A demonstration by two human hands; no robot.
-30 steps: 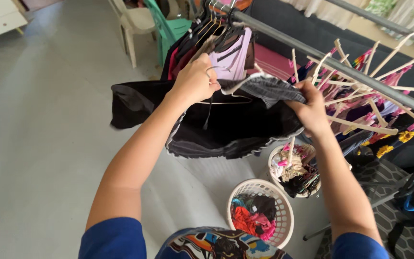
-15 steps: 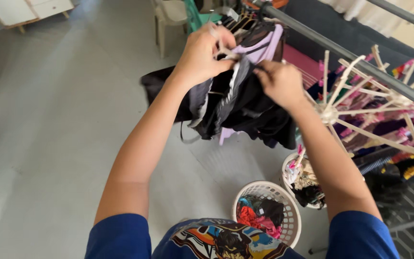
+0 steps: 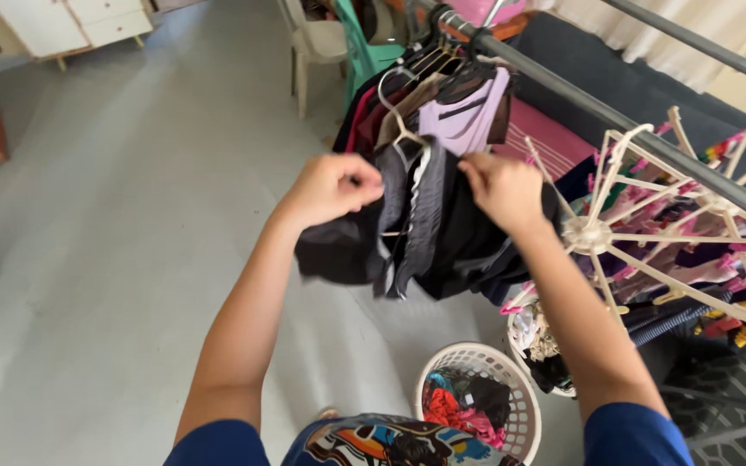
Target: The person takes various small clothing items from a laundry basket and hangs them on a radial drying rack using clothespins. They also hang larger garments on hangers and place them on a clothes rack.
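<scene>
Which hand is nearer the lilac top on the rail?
Right. The right hand sits just below the lilac top, gripping the black garment; the left hand holds the garment's far side, further left.

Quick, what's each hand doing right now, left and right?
Left hand: closed, gripping the black garment on its hanger.
Right hand: closed, pinching the same black garment at its top edge.
</scene>
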